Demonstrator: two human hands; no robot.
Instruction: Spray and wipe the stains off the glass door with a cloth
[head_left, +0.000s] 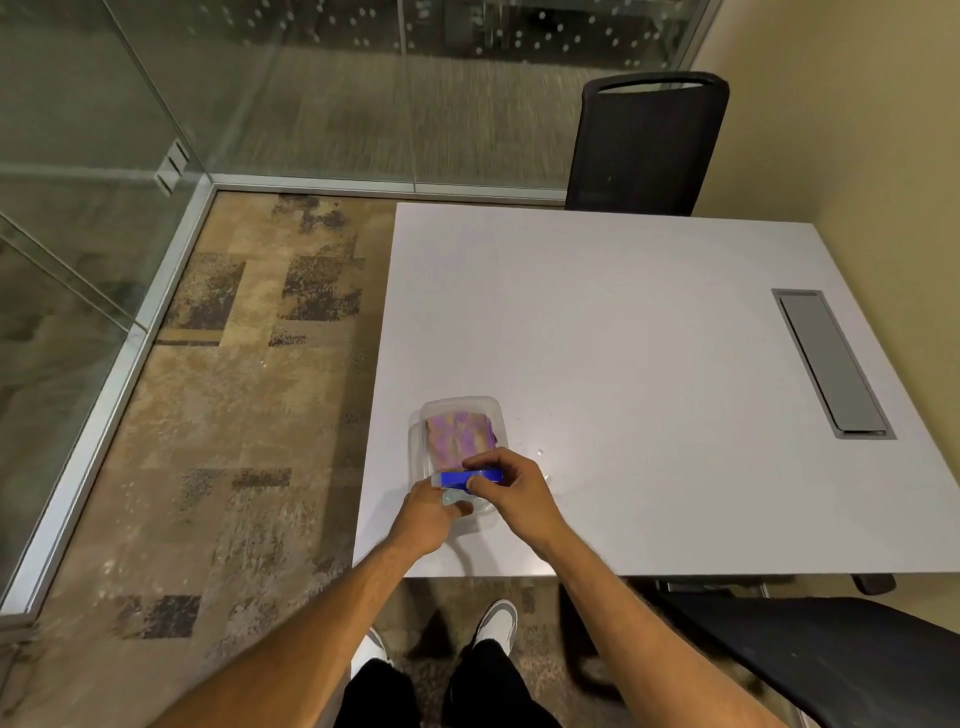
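A spray bottle with a blue head (470, 477) and a clear body stands at the near left corner of the white table (649, 338). My right hand (511, 493) pinches the blue head from above. My left hand (423, 519) holds the clear body below it. Just behind the bottle, a folded pink and purple cloth (460, 434) lies in a clear plastic container (423, 415). Glass panels (67, 249) with metal frames run along the left side and the back of the room.
A black chair (647, 145) stands behind the table and another black chair (810, 654) at the near right. A grey cable hatch (831, 364) is set in the table's right side. Patterned carpet (249, 389) covers the floor left of the table.
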